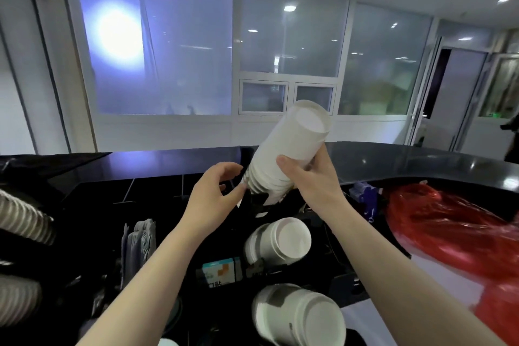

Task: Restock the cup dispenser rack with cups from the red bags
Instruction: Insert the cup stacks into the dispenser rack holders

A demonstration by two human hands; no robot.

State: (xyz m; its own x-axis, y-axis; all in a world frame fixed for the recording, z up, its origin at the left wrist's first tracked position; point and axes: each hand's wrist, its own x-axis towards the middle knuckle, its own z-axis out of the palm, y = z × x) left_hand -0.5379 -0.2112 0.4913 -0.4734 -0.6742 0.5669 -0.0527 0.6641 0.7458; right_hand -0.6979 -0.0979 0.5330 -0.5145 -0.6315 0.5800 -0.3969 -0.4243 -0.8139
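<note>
1. Count: three white cup stacks at the rack, bases up. One is held high (286, 154); a middle stack (280, 241) and a near stack (300, 317) sit in the black dispenser rack (348, 284). One red bag (455, 230) lies on the counter to the right. Ribbed sleeve stacks (22, 222) sit at far left.
2. Room: the held stack's lower rims sit at the rack's far slot, tilted right at the top. Dark counter (393, 160) runs behind it, open air above. The red bag is well apart from the hands.
3. Grip: right hand (311, 177) is wrapped round the held stack's lower half, thumb in front. Left hand (216, 188) is half open, fingertips at the stack's lowest rims; contact unclear.
</note>
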